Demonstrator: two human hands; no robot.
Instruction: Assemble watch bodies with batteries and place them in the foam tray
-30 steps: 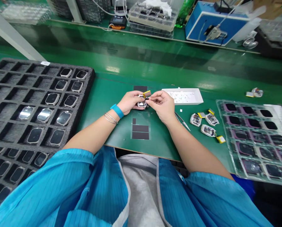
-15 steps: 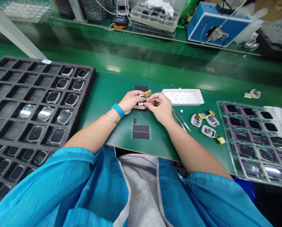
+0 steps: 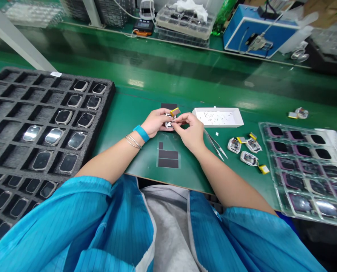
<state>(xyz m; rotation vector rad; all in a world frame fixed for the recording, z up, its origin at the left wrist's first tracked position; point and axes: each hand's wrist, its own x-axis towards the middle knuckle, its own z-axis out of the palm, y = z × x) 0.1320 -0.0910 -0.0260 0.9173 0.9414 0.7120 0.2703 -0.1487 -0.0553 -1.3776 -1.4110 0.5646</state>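
My left hand (image 3: 156, 121) is closed around a small silver smartwatch case (image 3: 168, 123) with its inside exposed. A yellow-edged battery (image 3: 175, 112) sticks up from the case at an angle. My right hand (image 3: 190, 130) meets the case from the right, thumb and fingertips pinched at its edge; whatever lies between them is too small to make out. Below the hands, a clear sheet with dark adhesive strips (image 3: 168, 158) lies on the green bench. A pair of tweezers (image 3: 216, 145) rests just right of my right wrist.
A white box (image 3: 239, 117) with tiny scraps stands behind my right hand. Several opened watch cases (image 3: 249, 158) with batteries lie to the right, beside a clear tray (image 3: 273, 181) of watch screens. A black foam tray (image 3: 107, 98) holding watches fills the left. A blue device (image 3: 242, 22) sits on the shelf.
My right hand has shifted very slightly at the case, and the battery tilts a little further left. My left hand keeps its grip.
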